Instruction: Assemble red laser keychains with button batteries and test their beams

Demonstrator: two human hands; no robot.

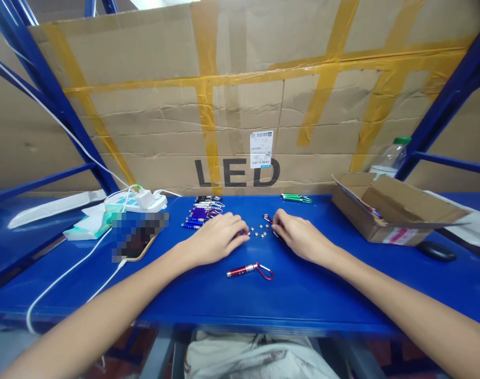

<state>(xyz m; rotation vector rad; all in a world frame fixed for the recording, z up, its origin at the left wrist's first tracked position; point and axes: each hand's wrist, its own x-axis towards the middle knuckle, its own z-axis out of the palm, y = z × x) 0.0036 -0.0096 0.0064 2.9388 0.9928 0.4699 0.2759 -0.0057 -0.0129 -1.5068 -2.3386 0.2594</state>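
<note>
My left hand (222,239) rests low over the blue tabletop, its fingers bent together; a small reddish bit shows at the fingertips, too little to name. Curled fingers of my right hand (299,235) grip a dark red keychain flashlight, mostly hidden, with its carabiner clip (267,218) poking out beyond the fingertips. Between both hands lie several small round button cells (262,227), loose on the surface. Nearer to me is a red keychain flashlight (242,271) with a red carabiner attached, touched by neither hand.
Black, silver, purple and blue keychain flashlights (200,211) lie in a row behind my left hand; green ones (296,198) lie farther back. An open cardboard box (398,210) and black mouse (436,251) are right. A phone (143,239), cables and power strip (121,201) are left.
</note>
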